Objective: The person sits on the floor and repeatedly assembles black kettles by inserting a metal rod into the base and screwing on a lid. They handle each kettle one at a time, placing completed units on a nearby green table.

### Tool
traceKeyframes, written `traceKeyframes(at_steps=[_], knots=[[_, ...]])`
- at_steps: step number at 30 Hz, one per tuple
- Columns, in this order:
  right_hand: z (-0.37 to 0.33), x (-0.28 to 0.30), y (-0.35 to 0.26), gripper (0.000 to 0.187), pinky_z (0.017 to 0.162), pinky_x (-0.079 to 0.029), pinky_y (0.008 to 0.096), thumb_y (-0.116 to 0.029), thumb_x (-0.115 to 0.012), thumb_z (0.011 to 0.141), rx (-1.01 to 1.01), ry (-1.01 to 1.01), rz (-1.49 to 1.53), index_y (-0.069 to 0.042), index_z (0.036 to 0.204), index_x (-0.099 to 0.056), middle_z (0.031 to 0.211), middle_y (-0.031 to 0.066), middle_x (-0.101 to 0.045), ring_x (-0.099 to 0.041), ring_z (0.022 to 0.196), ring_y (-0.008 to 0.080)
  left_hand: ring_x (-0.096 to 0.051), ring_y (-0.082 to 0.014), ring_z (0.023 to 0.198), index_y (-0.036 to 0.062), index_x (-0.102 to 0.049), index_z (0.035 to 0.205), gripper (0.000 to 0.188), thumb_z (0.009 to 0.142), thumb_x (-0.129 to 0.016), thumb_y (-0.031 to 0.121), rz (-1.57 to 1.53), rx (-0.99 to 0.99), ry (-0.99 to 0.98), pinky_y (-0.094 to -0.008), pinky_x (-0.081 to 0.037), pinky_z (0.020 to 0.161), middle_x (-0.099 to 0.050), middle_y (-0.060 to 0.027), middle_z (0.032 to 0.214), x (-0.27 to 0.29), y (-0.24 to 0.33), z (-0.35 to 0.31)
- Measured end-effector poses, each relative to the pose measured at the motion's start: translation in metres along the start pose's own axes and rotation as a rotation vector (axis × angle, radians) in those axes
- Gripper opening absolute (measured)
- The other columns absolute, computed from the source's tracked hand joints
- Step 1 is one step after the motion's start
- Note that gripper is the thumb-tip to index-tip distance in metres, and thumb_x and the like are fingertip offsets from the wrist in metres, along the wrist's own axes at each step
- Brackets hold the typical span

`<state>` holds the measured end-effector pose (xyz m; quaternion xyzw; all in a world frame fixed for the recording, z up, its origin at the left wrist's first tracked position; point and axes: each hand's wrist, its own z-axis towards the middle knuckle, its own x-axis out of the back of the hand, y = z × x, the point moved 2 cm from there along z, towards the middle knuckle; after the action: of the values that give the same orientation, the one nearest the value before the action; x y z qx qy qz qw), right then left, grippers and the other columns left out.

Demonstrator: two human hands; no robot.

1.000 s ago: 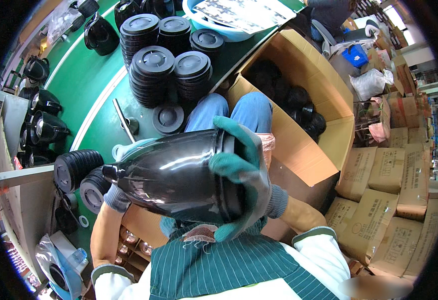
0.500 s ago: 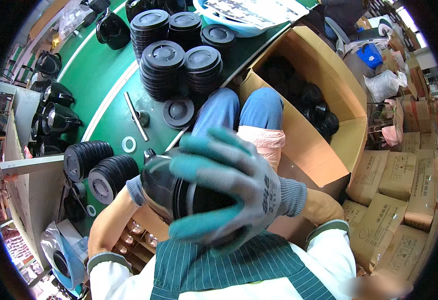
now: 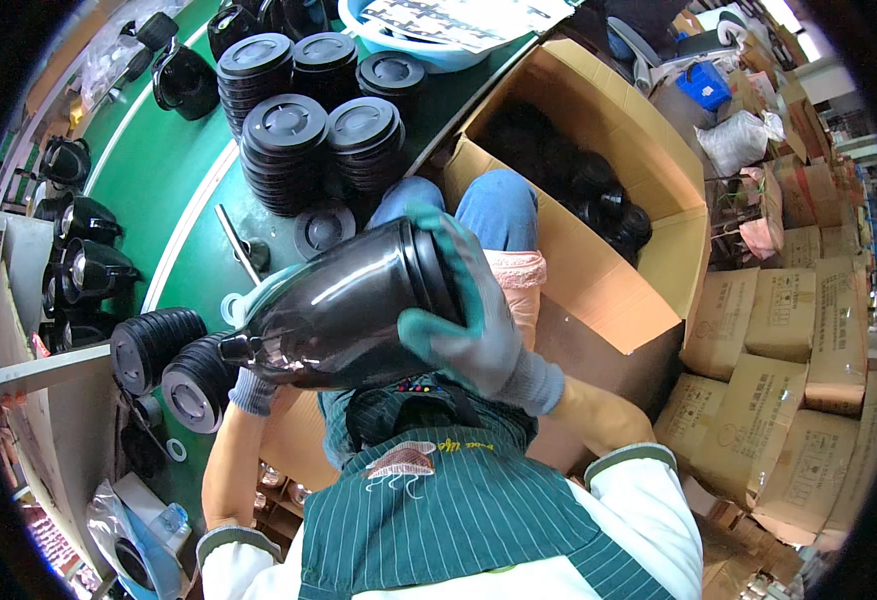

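A glossy black jug body [image 3: 333, 310] lies tilted across my lap, its narrow spouted end at the lower left and its wide ringed end at the right. My left hand [image 3: 264, 296], gloved, holds it from behind near the spouted end; most of that hand is hidden by the jug. My right hand [image 3: 478, 335], in a grey and teal glove, is closed round the ringed end, thumb on the near side and fingers over the top. Just beyond the jug, a metal rod on a stand [image 3: 238, 243] and a single black disc lid [image 3: 323, 229] rest on the green table.
Stacks of black lids [image 3: 284, 125] stand on the green table [image 3: 183, 190], with more lids lying sideways [image 3: 196, 395]. An open carton [image 3: 583, 290] of black parts is at my right, beside piled closed boxes [image 3: 728, 415]. A blue basin [image 3: 438, 55] sits at the back.
The jug has turned more side-on, so its full length shows. My right hand has moved from covering it to its ringed right end. The whole view has shifted slightly.
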<state>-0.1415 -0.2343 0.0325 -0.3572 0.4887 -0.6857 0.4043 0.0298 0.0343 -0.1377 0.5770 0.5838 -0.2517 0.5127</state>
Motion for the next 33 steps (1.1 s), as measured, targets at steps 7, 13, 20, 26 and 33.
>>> traceKeyframes(at_steps=[7,13,20,26,33], knots=[[-0.006,-0.006,-0.031,0.095,0.11,-0.04,0.064,-0.07,-0.083,0.068,0.493,-0.112,-0.301,-0.027,0.146,-0.052,0.155,0.0218,-0.044,-0.044,0.139,0.0498,-0.065,-0.0271,0.121,0.0012,-0.052,0.147,0.047,0.101,-0.062,0.009,0.341,0.121,-0.078,-0.0436,-0.058,0.1,-0.06,-0.0179,0.143,-0.039,0.011,-0.004],[0.018,-0.004,-0.047,0.079,0.11,-0.042,0.062,-0.067,-0.08,0.069,0.591,-0.242,-0.3,-0.028,0.136,-0.065,0.152,0.0239,-0.046,-0.047,0.137,0.0496,-0.064,-0.028,0.123,0.0018,-0.051,0.148,0.049,0.101,-0.062,0.009,0.378,-0.097,-0.001,-0.0449,-0.058,0.102,-0.057,-0.0183,0.147,-0.068,-0.034,0.004],[0.008,0.006,0.039,0.103,0.117,-0.035,0.0561,-0.073,-0.076,0.074,-0.399,-0.154,0.541,-0.009,0.15,-0.048,0.155,0.0288,-0.038,-0.04,0.142,0.0516,-0.074,-0.032,0.105,0.0109,-0.079,0.113,0.029,0.086,-0.075,0.017,2.321,-1.041,-0.003,-0.0417,-0.059,0.095,-0.078,-0.0112,0.113,-0.204,0.044,-0.02],[-0.007,0.033,0.035,0.11,0.12,-0.029,0.0541,-0.077,-0.067,0.079,0.011,-0.205,0.193,-0.005,0.156,-0.037,0.16,0.03,-0.031,-0.035,0.147,0.0488,-0.072,-0.0256,0.107,-0.0028,-0.072,0.117,0.032,0.088,-0.074,0.009,1.786,-0.864,0.099,-0.0376,-0.059,0.094,-0.074,-0.0174,0.119,-0.149,0.063,-0.007],[-0.005,0.014,0.03,0.11,0.123,-0.025,0.0494,-0.075,-0.058,0.089,0.251,-0.084,0.078,-0.001,0.163,-0.024,0.165,0.0277,-0.026,-0.031,0.151,0.0415,-0.061,-0.03,0.124,-0.0004,-0.055,0.142,0.046,0.1,-0.067,0.014,0.818,-0.543,0.037,-0.0439,-0.055,0.104,-0.06,-0.0182,0.142,0.006,0.029,-0.006]])
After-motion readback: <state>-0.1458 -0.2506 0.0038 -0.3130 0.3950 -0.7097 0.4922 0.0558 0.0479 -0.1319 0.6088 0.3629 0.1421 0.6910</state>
